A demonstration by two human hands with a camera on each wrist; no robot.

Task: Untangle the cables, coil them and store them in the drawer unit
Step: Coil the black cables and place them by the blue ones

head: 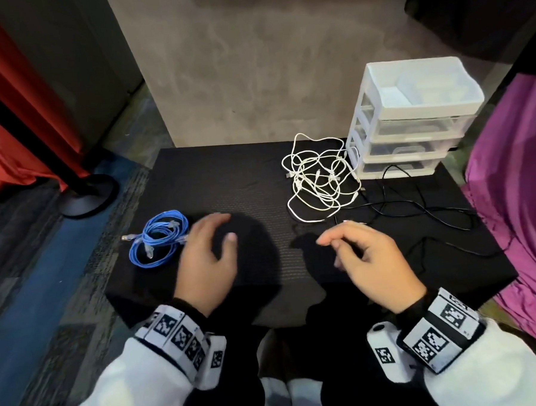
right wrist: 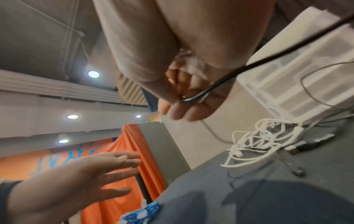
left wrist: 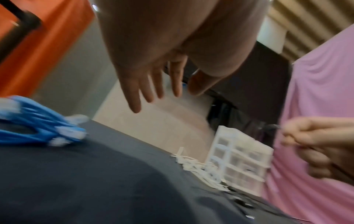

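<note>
A coiled blue cable [head: 158, 238] lies at the left of the black table [head: 228, 180]; it also shows in the left wrist view [left wrist: 38, 128]. My left hand [head: 212, 255] hovers just right of it, fingers spread and empty [left wrist: 151, 84]. A tangle of white cables [head: 319, 176] lies beside the white drawer unit [head: 411, 117] at the back right. A thin black cable [head: 428, 213] trails across the right side. My right hand [head: 353, 251] pinches this black cable [right wrist: 220, 80] between thumb and curled fingers, above the table.
A purple cloth [head: 517, 189] hangs at the table's right edge. A red curtain and a black stand base [head: 86, 193] are on the floor to the left. A grey wall [head: 253, 64] rises behind the table.
</note>
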